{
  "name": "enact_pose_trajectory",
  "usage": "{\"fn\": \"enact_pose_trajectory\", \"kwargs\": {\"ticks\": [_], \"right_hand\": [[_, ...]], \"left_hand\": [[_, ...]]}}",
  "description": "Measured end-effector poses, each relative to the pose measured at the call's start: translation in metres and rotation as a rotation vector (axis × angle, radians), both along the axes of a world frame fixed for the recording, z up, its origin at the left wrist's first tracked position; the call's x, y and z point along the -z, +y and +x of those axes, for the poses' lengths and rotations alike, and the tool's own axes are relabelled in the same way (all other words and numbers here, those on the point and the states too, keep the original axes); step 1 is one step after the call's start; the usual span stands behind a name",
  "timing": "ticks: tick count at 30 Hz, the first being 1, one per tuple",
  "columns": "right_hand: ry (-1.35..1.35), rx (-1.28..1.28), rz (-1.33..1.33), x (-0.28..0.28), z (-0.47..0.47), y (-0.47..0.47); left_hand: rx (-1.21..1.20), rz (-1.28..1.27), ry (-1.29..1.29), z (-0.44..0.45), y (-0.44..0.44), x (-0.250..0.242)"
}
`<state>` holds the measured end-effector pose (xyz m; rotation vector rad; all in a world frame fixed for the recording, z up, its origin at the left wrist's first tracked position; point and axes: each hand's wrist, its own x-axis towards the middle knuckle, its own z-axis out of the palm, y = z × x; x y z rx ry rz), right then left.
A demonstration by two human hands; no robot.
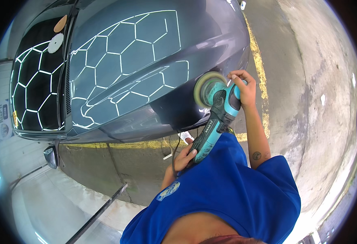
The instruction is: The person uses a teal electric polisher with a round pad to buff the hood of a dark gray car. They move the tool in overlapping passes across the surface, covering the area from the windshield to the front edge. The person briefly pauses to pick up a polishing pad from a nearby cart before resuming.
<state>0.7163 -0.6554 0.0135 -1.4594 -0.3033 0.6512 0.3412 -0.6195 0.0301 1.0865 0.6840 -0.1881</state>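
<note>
A teal and black Clover electric car polisher (219,120) is held in both hands, with its round foam pad (200,91) at the front corner of a dark grey car (181,106). My left hand (184,157) is closed around the rear of the polisher's body, where a black cord hangs. My right hand (242,84) grips the polisher's head from above, beside the pad, with a thin white thing by its fingers that I cannot make out. Whether the pad touches the paint is hard to tell.
A white round pad (55,43) and a tan leaf-shaped item (60,23) lie on the windshield. The side mirror (51,156) sticks out at lower left. Yellow lines (259,70) mark the concrete floor around the car. A dark bar (99,212) extends at lower left.
</note>
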Motion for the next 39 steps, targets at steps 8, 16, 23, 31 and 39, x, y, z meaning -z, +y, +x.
{"fn": "enact_pose_trajectory", "kwargs": {"ticks": [8,16,23,31,39], "right_hand": [[0.051,0.008,0.051,0.04,0.122,0.002],[0.045,0.023,0.032,0.058,0.212,0.009],[-0.068,-0.056,0.003,0.044,0.18,0.016],[-0.104,-0.197,0.05,-0.036,0.048,0.058],[-0.216,-0.438,0.22,-0.084,-0.061,0.097]], "left_hand": [[-0.041,-0.111,0.125,0.127,-0.009,0.0],[-0.076,-0.102,0.084,0.21,-0.02,0.015],[-0.121,-0.107,0.109,0.178,-0.016,-0.004],[-0.284,0.059,0.027,0.059,-0.023,-0.008],[-0.533,0.289,0.275,-0.028,-0.032,0.025]]}}
